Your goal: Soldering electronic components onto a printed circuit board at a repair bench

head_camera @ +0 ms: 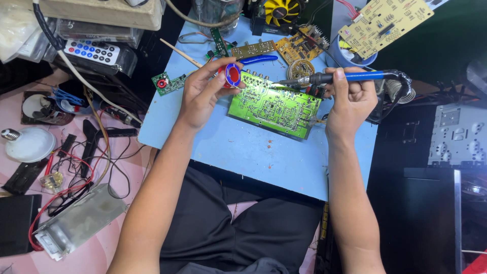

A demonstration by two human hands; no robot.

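The right hand is closed around the blue-handled soldering iron, held level with its metal tip reaching leftward over the far edge of the bright green rectangular circuit board. The left hand pinches a small red-and-blue spool of solder wire between thumb and fingers, just above the board's far left corner. The board lies flat between the two hands, solder side up, below and inward of both sets of fingertips.

Judgement: the step in hand is soldering a joint along the board's far edge. The next move calls for bringing wire end and iron tip together on one pad with a steady grip; whether the tip touches the board cannot be told.

Surface: a pale blue work mat under the board, reaching toward the person's lap. Beyond the left hand lie a small green board with a red part and blue-handled pliers; beyond the right hand, a yellow-tan circuit board. Well left of the left hand, a pink cloth carries a white bulb, loose wires and a white remote control. The room is crowded and dark at the right.
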